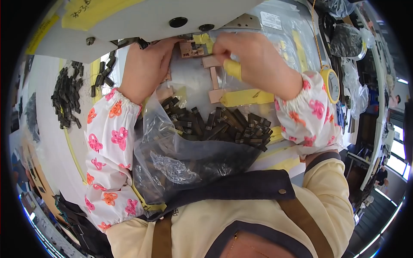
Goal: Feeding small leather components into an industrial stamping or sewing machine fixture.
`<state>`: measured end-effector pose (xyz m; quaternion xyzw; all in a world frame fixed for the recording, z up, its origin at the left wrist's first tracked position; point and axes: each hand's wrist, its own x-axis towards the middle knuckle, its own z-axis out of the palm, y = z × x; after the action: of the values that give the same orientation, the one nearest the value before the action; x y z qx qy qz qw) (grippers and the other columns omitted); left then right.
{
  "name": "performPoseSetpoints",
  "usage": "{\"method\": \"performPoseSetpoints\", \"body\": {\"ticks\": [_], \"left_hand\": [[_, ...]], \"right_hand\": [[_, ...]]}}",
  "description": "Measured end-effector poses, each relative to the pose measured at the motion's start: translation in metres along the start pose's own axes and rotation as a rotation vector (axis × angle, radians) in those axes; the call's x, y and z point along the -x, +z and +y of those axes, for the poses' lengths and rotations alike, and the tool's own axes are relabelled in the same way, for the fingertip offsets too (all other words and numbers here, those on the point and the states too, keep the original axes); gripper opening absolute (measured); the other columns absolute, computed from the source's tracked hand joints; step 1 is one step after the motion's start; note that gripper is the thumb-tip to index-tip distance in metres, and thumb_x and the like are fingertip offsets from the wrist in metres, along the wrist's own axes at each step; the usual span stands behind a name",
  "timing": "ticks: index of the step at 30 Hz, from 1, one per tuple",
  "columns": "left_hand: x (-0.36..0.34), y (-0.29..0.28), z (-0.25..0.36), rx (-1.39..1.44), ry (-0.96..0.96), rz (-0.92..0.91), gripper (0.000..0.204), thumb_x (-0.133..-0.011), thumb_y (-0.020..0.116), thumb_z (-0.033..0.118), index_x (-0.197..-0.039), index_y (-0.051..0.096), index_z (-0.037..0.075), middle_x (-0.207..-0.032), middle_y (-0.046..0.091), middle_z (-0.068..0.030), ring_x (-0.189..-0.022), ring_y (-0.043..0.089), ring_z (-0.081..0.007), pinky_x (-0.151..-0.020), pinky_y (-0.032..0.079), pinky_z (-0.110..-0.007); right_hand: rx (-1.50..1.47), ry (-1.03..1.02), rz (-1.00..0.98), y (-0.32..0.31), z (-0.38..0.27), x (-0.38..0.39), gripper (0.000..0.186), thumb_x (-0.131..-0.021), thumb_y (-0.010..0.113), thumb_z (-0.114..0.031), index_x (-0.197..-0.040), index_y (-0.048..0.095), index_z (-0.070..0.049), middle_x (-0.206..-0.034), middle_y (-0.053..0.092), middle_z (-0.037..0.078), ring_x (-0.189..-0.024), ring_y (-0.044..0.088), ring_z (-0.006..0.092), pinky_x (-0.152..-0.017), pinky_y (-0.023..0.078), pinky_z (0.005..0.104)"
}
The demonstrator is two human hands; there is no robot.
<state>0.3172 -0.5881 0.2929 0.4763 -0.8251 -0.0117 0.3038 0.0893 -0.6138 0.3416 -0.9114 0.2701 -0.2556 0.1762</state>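
Observation:
At the sewing machine, my left hand reaches in with its fingers bunched beside the needle area; the fingertips are partly hidden. My right hand is closed in a pinch on the other side, and what it holds is too small to make out. A finger of it is wrapped in yellow tape. Between the hands a tan marked block is fixed at the needle area. Several short dark fabric strips lie heaped close to me, at the mouth of a clear plastic bag.
More dark strips with loose threads are piled on the left of the white table. Tan guide pieces and yellow tape strips are stuck to the work surface. On the right hangs a yellow tape roll, near plastic bags.

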Motion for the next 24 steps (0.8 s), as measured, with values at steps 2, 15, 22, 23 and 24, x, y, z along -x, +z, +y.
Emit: {"method": "performPoseSetpoints", "body": {"ticks": [2,15,22,23,24], "left_hand": [[-0.001,0.003,-0.001,-0.067,0.017,-0.007,0.019,-0.083,0.054,0.008,-0.101,0.059,0.008,-0.082,0.064,-0.0095,-0.068,0.059,-0.028,-0.058,0.039,-0.037],[0.002,0.001,0.001,0.048,-0.05,0.091,0.019,-0.085,0.052,0.004,-0.102,0.059,0.007,-0.083,0.064,-0.0106,-0.072,0.06,-0.0307,-0.059,0.044,-0.038],[0.0,-0.002,0.009,0.193,-0.13,0.045,0.016,-0.088,0.05,0.002,-0.1,0.06,0.004,-0.09,0.062,-0.0158,-0.083,0.061,-0.032,-0.072,0.047,-0.032],[0.0,-0.001,0.009,0.217,-0.168,0.031,0.016,-0.088,0.049,0.002,-0.1,0.06,0.004,-0.091,0.062,-0.016,-0.083,0.061,-0.0327,-0.072,0.047,-0.032],[0.001,-0.003,0.01,0.215,-0.168,0.03,0.016,-0.088,0.049,0.002,-0.1,0.06,0.004,-0.091,0.062,-0.016,-0.083,0.061,-0.0327,-0.072,0.047,-0.032]], "right_hand": [[-0.078,0.052,-0.01,-0.001,0.015,-0.002,0.013,-0.071,0.06,-0.005,-0.083,0.058,0.0,-0.067,0.06,0.01,-0.063,0.06,0.0239,-0.059,0.047,0.0333],[-0.203,0.244,-0.012,0.015,0.025,-0.007,0.018,-0.068,0.061,-0.003,-0.086,0.065,0.0,-0.075,0.064,0.014,-0.069,0.062,0.0292,-0.065,0.049,0.0345],[0.008,0.062,-0.026,0.013,0.032,-0.001,0.021,-0.068,0.059,0.001,-0.088,0.066,-0.001,-0.085,0.063,0.015,-0.081,0.06,0.0325,-0.072,0.049,0.038],[0.038,0.035,0.011,0.015,0.032,0.001,0.022,-0.068,0.059,0.001,-0.088,0.066,-0.001,-0.086,0.063,0.014,-0.082,0.06,0.0325,-0.072,0.049,0.0381],[0.065,0.006,0.048,0.018,0.033,0.001,0.022,-0.067,0.059,0.001,-0.088,0.067,-0.002,-0.087,0.062,0.013,-0.083,0.06,0.0325,-0.072,0.048,0.0382]]}}
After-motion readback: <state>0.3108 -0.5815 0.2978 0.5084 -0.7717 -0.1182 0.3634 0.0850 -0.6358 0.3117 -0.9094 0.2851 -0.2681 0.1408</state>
